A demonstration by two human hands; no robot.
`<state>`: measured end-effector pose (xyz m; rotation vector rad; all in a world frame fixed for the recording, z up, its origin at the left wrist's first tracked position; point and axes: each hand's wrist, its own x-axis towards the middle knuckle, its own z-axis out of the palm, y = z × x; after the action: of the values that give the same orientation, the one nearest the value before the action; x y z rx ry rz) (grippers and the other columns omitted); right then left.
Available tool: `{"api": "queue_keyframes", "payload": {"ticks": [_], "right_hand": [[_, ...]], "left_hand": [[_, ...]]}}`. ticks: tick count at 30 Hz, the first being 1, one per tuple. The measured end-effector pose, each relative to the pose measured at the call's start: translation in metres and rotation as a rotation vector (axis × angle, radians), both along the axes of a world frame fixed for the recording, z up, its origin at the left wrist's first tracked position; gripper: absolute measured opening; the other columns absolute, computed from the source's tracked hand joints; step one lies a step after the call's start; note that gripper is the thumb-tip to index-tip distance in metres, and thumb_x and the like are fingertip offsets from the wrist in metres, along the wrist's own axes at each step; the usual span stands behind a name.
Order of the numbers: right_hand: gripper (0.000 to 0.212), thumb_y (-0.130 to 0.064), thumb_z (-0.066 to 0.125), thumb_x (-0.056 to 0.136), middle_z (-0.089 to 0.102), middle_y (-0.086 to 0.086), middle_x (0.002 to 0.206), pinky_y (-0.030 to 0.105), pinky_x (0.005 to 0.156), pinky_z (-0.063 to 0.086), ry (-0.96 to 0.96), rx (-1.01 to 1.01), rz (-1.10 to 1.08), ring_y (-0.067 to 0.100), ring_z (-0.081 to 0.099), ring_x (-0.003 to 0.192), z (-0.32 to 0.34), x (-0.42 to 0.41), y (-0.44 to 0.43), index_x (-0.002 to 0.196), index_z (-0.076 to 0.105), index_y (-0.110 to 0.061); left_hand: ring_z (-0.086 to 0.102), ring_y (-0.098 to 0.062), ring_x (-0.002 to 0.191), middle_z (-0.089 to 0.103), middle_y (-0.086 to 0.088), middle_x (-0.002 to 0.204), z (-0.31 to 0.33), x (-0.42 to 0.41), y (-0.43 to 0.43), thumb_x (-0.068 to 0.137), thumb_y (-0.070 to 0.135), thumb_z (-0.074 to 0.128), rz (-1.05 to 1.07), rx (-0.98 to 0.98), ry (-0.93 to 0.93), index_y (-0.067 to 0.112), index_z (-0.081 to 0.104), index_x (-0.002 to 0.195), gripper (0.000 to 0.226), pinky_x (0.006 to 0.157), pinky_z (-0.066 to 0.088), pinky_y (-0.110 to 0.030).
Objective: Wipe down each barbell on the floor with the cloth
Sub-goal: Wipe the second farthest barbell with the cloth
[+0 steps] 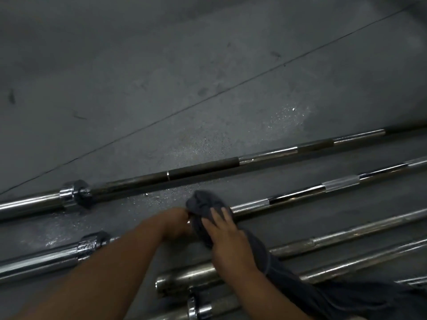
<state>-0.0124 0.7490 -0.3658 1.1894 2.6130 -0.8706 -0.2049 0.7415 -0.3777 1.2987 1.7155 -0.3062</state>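
Observation:
Several chrome barbells lie side by side on the grey floor. A dark grey cloth (203, 205) is bunched over the shaft of the second barbell (300, 194). My left hand (176, 224) grips that shaft just left of the cloth. My right hand (227, 239) lies on the cloth, fingers fairly straight, pressing it against the bar. The cloth's tail (323, 294) trails down to the right across the nearer bars. The farthest barbell (208, 166) lies above, its collar (75, 192) at the left.
Two more bars (346, 236) (360, 264) lie nearer to me at the right, with sleeve ends (184, 279) at bottom centre. The second barbell's collar (91, 244) sits at the left. A floor seam (208, 95) runs diagonally. Bare grey floor fills the upper half.

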Motion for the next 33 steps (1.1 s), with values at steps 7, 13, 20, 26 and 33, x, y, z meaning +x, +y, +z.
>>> {"api": "queue_keyframes", "payload": {"ticks": [7, 13, 20, 26, 33], "right_hand": [[0.071, 0.004, 0.057, 0.075, 0.034, 0.005, 0.157, 0.051, 0.105, 0.044, -0.026, 0.158, -0.404, 0.031, 0.020, 0.149, -0.019, 0.072, 0.060, 0.140, 0.051, -0.024], [0.070, -0.008, 0.046, 0.087, 0.008, -0.007, 0.165, 0.049, 0.104, 0.039, -0.006, 0.019, 0.027, 0.022, 0.000, 0.153, -0.002, 0.006, 0.003, 0.149, 0.028, -0.035], [0.066, -0.005, 0.058, 0.080, 0.031, 0.003, 0.158, 0.052, 0.105, 0.042, -0.049, 0.128, -0.385, 0.029, 0.012, 0.150, -0.013, 0.046, 0.052, 0.142, 0.048, -0.027], [0.065, -0.016, 0.048, 0.088, 0.014, -0.008, 0.162, 0.049, 0.108, 0.036, -0.038, 0.002, 0.047, 0.021, 0.002, 0.152, -0.005, 0.007, 0.016, 0.148, 0.031, -0.036], [0.064, -0.005, 0.054, 0.082, 0.033, 0.001, 0.158, 0.048, 0.108, 0.040, -0.133, 0.116, -0.361, 0.029, 0.013, 0.150, -0.006, 0.046, 0.058, 0.143, 0.048, -0.028]], "left_hand": [[0.064, -0.023, 0.091, 0.067, 0.002, 0.097, -0.011, 0.023, -0.033, 0.080, 0.058, 0.067, 0.041, 0.397, 0.353, 0.026, 0.056, 0.099, 0.039, 0.073, 0.048, -0.032], [0.066, -0.021, 0.099, 0.070, 0.000, 0.106, -0.009, 0.003, -0.010, 0.079, 0.051, 0.071, 0.064, 0.056, 0.047, 0.027, 0.064, 0.100, 0.033, 0.083, 0.050, -0.030], [0.065, -0.026, 0.084, 0.067, 0.000, 0.091, -0.012, 0.029, -0.043, 0.078, 0.043, 0.074, 0.010, 0.508, 0.385, 0.025, 0.054, 0.095, 0.032, 0.068, 0.049, -0.033], [0.066, -0.019, 0.096, 0.071, 0.000, 0.107, -0.002, -0.008, -0.006, 0.084, 0.043, 0.067, 0.090, -0.042, -0.142, 0.028, 0.065, 0.099, 0.021, 0.080, 0.048, -0.027], [0.063, -0.023, 0.086, 0.064, 0.003, 0.091, -0.015, 0.029, -0.050, 0.080, 0.049, 0.068, -0.017, 0.577, 0.349, 0.027, 0.058, 0.096, 0.030, 0.066, 0.049, -0.034]]}}
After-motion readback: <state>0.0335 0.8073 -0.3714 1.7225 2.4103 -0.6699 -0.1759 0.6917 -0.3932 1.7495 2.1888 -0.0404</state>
